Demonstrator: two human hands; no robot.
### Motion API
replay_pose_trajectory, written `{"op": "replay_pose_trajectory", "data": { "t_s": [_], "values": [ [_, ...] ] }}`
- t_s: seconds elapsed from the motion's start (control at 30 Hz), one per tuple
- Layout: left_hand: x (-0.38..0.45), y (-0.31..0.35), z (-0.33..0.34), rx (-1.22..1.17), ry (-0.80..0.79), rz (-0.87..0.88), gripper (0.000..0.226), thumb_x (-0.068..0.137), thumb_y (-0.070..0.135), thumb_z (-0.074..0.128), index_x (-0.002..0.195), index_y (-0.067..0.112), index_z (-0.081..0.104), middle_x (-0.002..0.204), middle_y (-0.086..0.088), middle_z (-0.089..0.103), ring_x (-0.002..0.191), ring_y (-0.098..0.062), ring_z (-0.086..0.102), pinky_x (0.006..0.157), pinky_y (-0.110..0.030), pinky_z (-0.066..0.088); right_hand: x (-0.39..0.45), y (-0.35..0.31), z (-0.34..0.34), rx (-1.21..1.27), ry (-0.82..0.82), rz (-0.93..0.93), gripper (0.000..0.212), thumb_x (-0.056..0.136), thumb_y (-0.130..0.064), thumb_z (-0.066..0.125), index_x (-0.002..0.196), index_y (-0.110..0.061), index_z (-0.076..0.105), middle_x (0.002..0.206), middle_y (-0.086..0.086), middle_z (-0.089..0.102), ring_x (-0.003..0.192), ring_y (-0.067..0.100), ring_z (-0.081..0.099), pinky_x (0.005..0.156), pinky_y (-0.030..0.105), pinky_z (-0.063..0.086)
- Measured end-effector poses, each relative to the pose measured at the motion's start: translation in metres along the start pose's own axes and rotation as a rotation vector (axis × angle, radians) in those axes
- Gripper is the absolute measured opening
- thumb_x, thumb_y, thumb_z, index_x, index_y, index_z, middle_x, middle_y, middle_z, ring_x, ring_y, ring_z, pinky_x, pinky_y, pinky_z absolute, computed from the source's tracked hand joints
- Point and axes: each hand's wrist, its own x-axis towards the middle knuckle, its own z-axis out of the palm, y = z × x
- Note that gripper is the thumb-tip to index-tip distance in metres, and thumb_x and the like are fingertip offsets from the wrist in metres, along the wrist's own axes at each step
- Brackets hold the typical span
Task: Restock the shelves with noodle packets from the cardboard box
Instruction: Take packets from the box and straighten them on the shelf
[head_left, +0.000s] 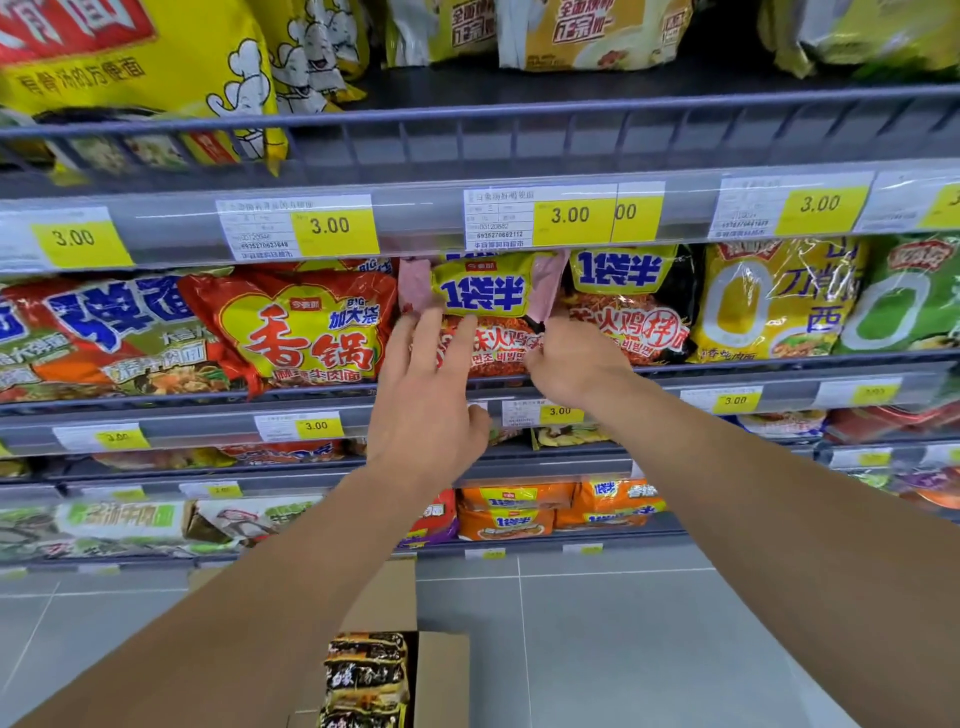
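A pink noodle packet (485, 296) with a yellow label stands in the middle shelf row, between a red packet (306, 332) and a black packet (631, 312). My left hand (428, 395) lies against its lower left with straight fingers touching the front. My right hand (571, 364) has its fingers curled at the packet's lower right edge and pinches it. On the floor below, the cardboard box (441, 675) holds several dark noodle packets (366, 675) stacked on edge.
A grey shelf rail (753, 371) with yellow price tags runs under the packets. Yellow packets (774, 296) and green ones sit to the right; more rows fill the shelves above and below. Grey floor tiles (623, 649) lie around the box.
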Motion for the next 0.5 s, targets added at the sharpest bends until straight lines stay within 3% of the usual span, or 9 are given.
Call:
{"op": "replay_pose_trajectory", "data": {
  "t_s": [0.1, 0.2, 0.3, 0.4, 0.5],
  "values": [
    [0.008, 0.0, -0.003, 0.108, 0.054, 0.054, 0.092, 0.073, 0.031, 0.068, 0.152, 0.025, 0.022, 0.154, -0.014, 0.022, 0.145, -0.04, 0.011, 0.118, -0.049, 0.017, -0.012, 0.007, 0.004, 0.145, 0.257, -0.085, 0.029, 0.09, -0.028, 0.058, 0.111, -0.009, 0.05, 0.101, 0.011, 0.059, 0.088, 0.029, 0.06, 0.071, 0.039, 0.052],
    [0.019, -0.001, -0.004, 0.119, 0.081, 0.05, 0.09, 0.073, 0.031, 0.065, 0.152, 0.026, 0.021, 0.158, -0.015, 0.015, 0.146, -0.04, 0.008, 0.119, -0.048, 0.017, -0.034, 0.007, 0.004, 0.271, 0.532, -0.229, 0.041, 0.086, -0.006, 0.057, 0.125, -0.007, 0.044, 0.112, 0.011, 0.048, 0.091, 0.025, 0.053, 0.07, 0.036, 0.049],
    [0.029, -0.006, -0.002, 0.119, 0.042, 0.028, 0.092, 0.075, 0.033, 0.064, 0.153, 0.024, 0.016, 0.162, -0.014, 0.006, 0.148, -0.039, 0.003, 0.119, -0.045, 0.014, -0.038, 0.009, 0.006, 0.091, 0.491, -0.34, 0.059, 0.08, 0.0, 0.055, 0.137, -0.013, 0.042, 0.13, 0.009, 0.043, 0.104, 0.028, 0.05, 0.082, 0.04, 0.049],
    [0.034, -0.005, -0.002, 0.101, -0.003, 0.01, 0.095, 0.078, 0.035, 0.064, 0.154, 0.026, 0.009, 0.163, -0.011, 0.001, 0.148, -0.037, -0.001, 0.118, -0.045, 0.017, -0.031, 0.01, 0.01, -0.049, 0.368, -0.24, 0.078, 0.081, -0.01, 0.059, 0.15, -0.023, 0.025, 0.148, 0.007, 0.03, 0.117, 0.032, 0.045, 0.094, 0.043, 0.047],
    [0.035, -0.004, -0.003, 0.077, 0.003, 0.015, 0.094, 0.076, 0.035, 0.065, 0.154, 0.025, 0.013, 0.162, -0.011, 0.003, 0.148, -0.037, 0.0, 0.118, -0.045, 0.019, -0.032, 0.008, 0.012, -0.043, 0.329, -0.199, 0.087, 0.081, -0.015, 0.063, 0.153, -0.024, 0.016, 0.149, 0.008, 0.027, 0.121, 0.033, 0.042, 0.097, 0.043, 0.046]
  ]
}}
